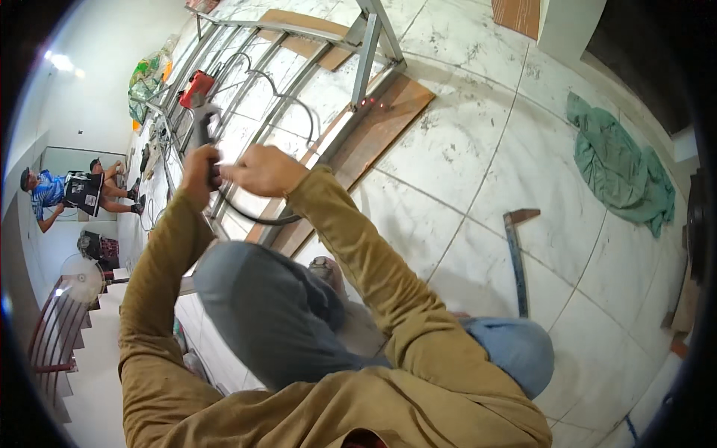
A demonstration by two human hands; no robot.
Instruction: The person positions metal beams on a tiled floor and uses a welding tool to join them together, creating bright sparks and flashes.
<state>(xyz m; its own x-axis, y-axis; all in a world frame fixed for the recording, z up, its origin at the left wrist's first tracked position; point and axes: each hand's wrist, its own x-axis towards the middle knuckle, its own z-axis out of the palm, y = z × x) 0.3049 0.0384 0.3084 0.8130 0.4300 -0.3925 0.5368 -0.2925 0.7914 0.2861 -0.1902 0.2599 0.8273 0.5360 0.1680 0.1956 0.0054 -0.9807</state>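
Both arms in mustard sleeves reach forward over my raised knees. My left hand point(199, 173) is closed round the grey handle of a power tool point(203, 119) with a red head, which points away over a metal frame point(314, 112) lying on the floor. Right beside it, my right hand point(261, 170) pinches the tool's black cable point(258, 219), which loops down and back under the hand. The frame has straight bars and curved scrollwork and rests on wooden boards point(388, 112).
A green cloth point(620, 168) lies crumpled on the tiled floor at right. A metal bar with an angled end point(515, 257) lies near my right knee. Far left, two people point(71, 190) sit on the floor; a fan point(81, 276) and red railing point(52, 336) stand below them.
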